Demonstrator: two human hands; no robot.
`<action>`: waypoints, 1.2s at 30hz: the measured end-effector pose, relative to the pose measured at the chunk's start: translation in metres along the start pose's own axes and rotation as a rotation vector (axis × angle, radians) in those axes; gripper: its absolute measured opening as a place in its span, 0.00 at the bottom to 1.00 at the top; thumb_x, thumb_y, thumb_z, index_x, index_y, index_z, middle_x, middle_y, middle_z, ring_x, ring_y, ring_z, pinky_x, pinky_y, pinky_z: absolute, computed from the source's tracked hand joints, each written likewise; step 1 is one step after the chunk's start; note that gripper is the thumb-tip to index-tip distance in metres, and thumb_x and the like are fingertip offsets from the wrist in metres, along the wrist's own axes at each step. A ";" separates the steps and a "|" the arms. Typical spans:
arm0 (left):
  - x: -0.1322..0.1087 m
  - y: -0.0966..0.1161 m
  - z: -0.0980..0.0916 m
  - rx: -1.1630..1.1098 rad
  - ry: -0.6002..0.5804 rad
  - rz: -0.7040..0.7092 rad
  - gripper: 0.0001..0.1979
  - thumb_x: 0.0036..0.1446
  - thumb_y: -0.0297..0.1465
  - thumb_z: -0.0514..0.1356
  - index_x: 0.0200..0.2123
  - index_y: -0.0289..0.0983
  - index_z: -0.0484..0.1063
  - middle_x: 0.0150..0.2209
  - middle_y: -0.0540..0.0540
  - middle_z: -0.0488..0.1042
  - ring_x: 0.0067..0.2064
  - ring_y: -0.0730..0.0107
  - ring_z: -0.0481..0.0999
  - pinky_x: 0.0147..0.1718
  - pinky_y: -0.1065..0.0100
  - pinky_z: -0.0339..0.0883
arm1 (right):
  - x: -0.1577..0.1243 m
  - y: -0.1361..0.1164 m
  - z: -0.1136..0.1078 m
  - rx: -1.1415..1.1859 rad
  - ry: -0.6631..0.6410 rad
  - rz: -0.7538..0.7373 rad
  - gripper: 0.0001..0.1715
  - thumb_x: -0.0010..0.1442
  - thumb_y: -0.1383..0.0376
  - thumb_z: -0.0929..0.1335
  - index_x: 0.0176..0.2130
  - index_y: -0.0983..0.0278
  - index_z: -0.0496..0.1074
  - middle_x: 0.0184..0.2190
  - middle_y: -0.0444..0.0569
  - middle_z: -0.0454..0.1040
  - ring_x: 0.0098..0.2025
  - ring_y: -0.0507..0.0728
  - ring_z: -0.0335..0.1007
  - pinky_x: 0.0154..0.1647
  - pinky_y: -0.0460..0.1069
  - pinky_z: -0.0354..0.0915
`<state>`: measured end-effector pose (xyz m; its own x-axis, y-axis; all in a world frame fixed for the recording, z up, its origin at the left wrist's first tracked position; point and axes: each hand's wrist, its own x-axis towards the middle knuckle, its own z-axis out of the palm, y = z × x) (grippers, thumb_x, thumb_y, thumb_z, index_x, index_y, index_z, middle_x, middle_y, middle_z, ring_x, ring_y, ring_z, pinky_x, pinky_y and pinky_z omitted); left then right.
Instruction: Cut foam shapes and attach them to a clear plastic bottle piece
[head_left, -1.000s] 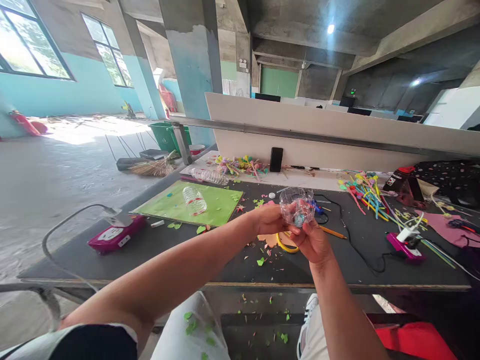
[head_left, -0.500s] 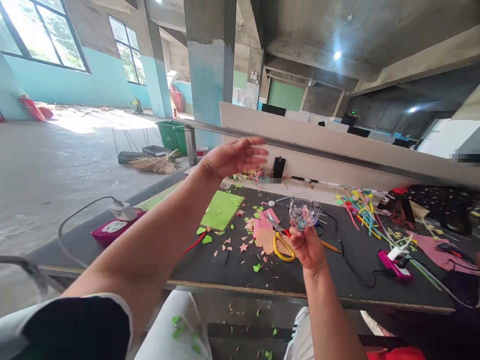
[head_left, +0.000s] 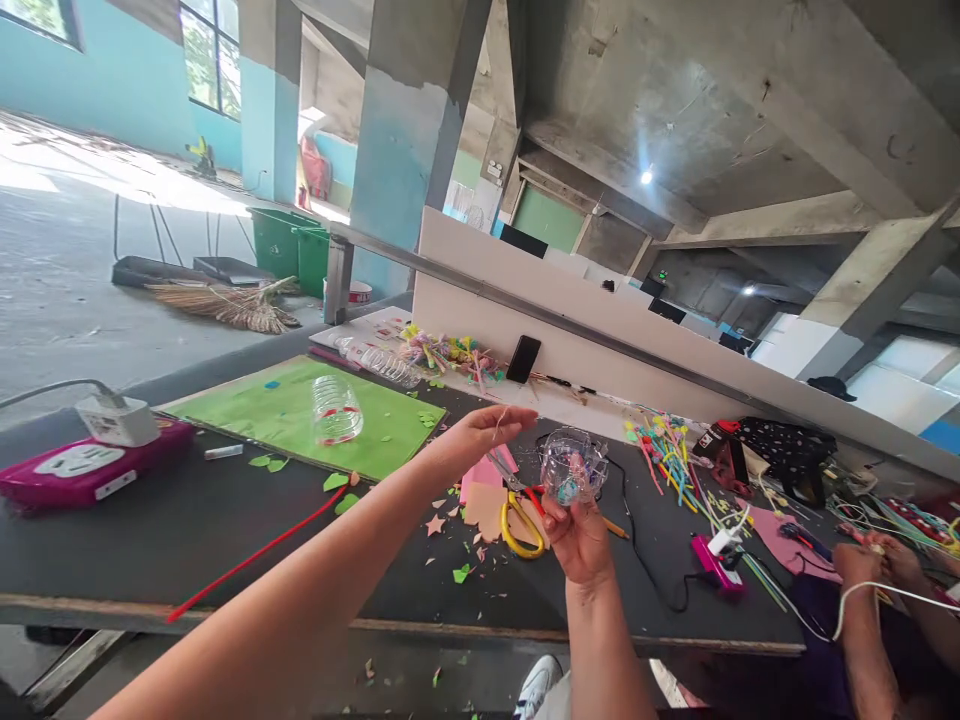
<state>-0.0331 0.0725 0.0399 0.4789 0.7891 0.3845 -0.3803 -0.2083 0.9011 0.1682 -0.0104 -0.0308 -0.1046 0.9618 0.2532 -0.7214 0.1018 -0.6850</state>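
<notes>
Between the fingers (head_left: 559, 512) of the right hand (head_left: 579, 545) sits the base of a clear cup (head_left: 571, 466), pinched from below and held above the tabletop (head_left: 187, 530). Just left of it, the left hand (head_left: 480, 436) has thumb and forefinger pressed together, apparently on a thin strand (head_left: 500, 418); it is too fine to confirm.

Progress, as judged: coloured bits already sit inside the cup. Cut paper scraps and scissors (head_left: 521, 520) lie beneath the fingers. A further bottle piece (head_left: 336, 410) rests unused, well to the left, on a green sheet (head_left: 300, 440), so work appears to remain.

Change noted: half a second earlier the left hand was raised high with fingers spread; it is now lowered beside the cup. The right hand's grip is unchanged.
</notes>
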 end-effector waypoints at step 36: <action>-0.038 0.051 0.019 1.164 -0.023 0.120 0.09 0.53 0.27 0.56 0.28 0.38 0.77 0.25 0.48 0.74 0.27 0.71 0.68 0.29 0.70 0.57 | -0.004 0.009 0.004 -0.127 0.023 0.147 0.30 0.52 0.67 0.76 0.54 0.53 0.73 0.38 0.43 0.78 0.28 0.48 0.71 0.37 0.51 0.77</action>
<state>-0.0561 0.0209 0.0749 0.5080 0.7202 0.4725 0.5244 -0.6937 0.4937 0.1597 -0.0141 -0.0354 -0.1857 0.9740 0.1298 -0.6070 -0.0098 -0.7946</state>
